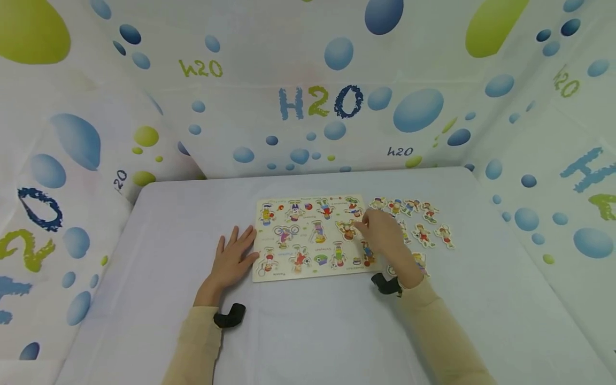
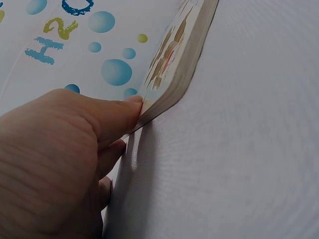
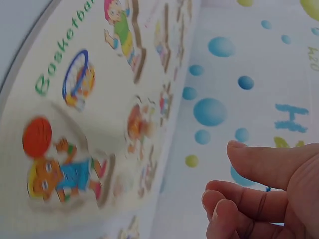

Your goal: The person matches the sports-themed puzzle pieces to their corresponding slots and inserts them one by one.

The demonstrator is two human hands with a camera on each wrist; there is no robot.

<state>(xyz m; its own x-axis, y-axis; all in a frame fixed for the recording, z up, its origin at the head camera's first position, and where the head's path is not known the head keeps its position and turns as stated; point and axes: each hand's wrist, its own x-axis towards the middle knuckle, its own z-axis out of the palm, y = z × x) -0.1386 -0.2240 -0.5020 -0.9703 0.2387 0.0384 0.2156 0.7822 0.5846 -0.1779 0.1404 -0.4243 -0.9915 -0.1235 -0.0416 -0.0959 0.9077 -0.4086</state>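
A cream wooden puzzle board [image 1: 308,271] with colourful sports figures lies flat on the white table. My left hand [image 1: 233,262] rests at its left edge, fingers spread. In the left wrist view the thumb [image 2: 117,117] touches the board's corner. My right hand [image 1: 385,235] hovers over the board's right edge. In the right wrist view nothing shows between its thumb [image 3: 269,164] and loosely curled fingers. Near that hand in the head view is a brown-toned figure [image 1: 347,231] on the board. A basketball player piece [image 3: 75,174] lies in the board's lower right recess.
Several loose figure pieces [image 1: 423,235] lie right of the board, some partly hidden by my right hand and forearm. A white cloth [image 1: 337,331] covers the table. Behind and at the sides hang printed curtains [image 1: 240,107].
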